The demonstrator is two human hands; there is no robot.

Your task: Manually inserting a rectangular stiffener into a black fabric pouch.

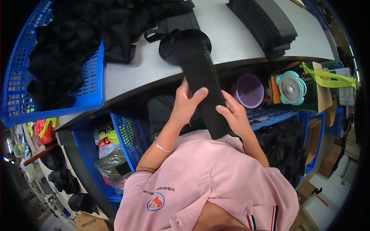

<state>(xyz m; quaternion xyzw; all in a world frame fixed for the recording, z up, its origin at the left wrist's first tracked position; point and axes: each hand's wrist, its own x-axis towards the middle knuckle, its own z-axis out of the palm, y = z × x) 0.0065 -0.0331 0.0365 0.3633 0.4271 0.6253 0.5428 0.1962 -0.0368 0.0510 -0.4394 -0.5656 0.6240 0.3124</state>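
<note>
A long black flat panel (206, 86), apparently fabric, slants from the table edge down toward my chest. My left hand (185, 103) grips its left side, thumb on top and the other fingers mostly hidden underneath. On the opposite edge my right hand (236, 115) pinches it lower down, thumb over the face. The panel's far end overlaps a rounded black fabric piece (169, 48) on the white table (127, 79). A black loop (153, 35) sticks out to the left of that piece. Whether the two are joined, I cannot tell.
A blue basket (101, 82) heaped with black cloth (77, 42) stands at left. Stacked black strips (266, 27) lie at the table's far right. Under the table edge are a purple bin (249, 91), a teal fan (291, 87) and a blue crate (129, 142) holding bagged items.
</note>
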